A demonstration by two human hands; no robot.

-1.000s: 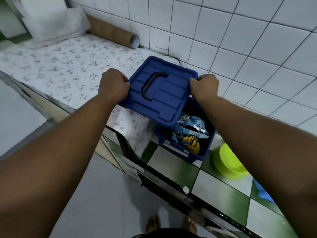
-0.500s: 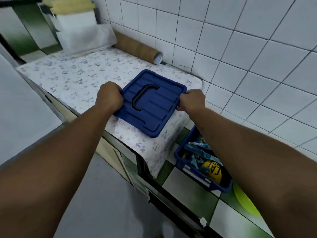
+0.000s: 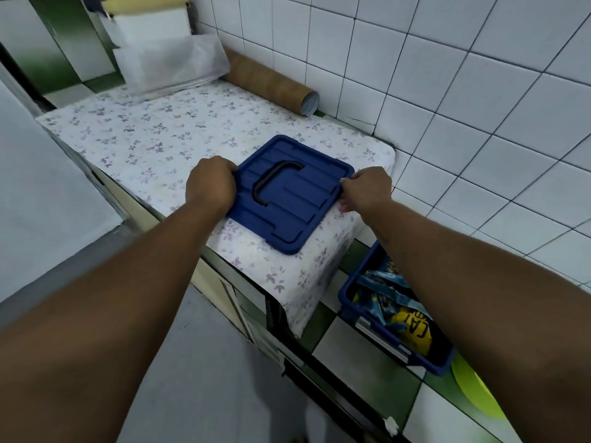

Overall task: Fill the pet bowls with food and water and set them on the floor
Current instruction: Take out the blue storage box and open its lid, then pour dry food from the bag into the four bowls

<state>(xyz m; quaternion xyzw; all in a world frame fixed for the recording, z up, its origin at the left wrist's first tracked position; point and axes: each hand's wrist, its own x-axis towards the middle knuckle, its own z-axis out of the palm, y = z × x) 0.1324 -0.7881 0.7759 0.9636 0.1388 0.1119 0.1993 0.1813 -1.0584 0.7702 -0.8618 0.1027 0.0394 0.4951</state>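
Lid (image 3: 297, 199): dark blue hard plastic, square with round corners, ridged, with a black handle; lies flat on the cloth.
Left hand (image 3: 209, 183): fingers (image 3: 228, 167) curl over the lid's left edge.
Right hand (image 3: 367, 187): fingers (image 3: 347, 180) pinch the lid's right edge.
Bench cloth (image 3: 160, 145): soft, white, with little purple flowers.
Box (image 3: 396, 356): blue plastic, open, right of the cloth, under the right arm; shiny crinkly food bags (image 3: 383, 289) inside.
Bowl (image 3: 473, 382): smooth, bright green, round, beside the box, partly hidden.

Even, cool, soft indoor light (barely any shadows); tile lines bow toward the edges.
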